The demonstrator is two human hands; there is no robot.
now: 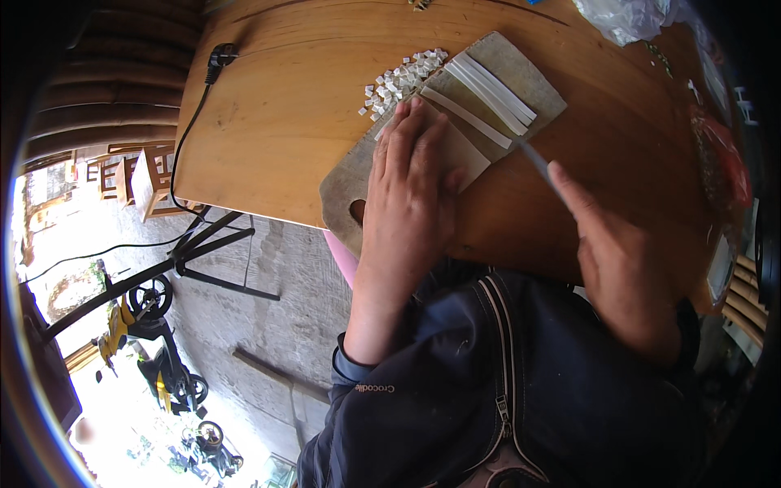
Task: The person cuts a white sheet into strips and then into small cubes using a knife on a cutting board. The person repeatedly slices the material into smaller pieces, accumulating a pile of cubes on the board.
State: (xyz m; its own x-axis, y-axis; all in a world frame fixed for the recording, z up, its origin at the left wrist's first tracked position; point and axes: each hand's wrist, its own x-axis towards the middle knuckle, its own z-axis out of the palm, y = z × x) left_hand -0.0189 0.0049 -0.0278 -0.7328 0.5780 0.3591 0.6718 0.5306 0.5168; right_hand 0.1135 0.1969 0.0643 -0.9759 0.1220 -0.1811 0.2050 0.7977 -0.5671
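A worn wooden cutting board lies aslant on the table near me. My left hand rests flat on it, fingers stretched out over a flat whitish slab that is partly hidden beneath them. My right hand grips a knife, its index finger laid along the blade's back; the handle is hidden in the palm. The blade tip is close to the end of a single white strip. Several more white strips lie side by side farther right on the board. Small white cubes are heaped along the board's far edge.
The brown wooden table carries a black plug and cable at the left. Clear plastic bags lie far right, with a red plastic package at the right edge. Motorbikes stand beyond the concrete floor, lower left.
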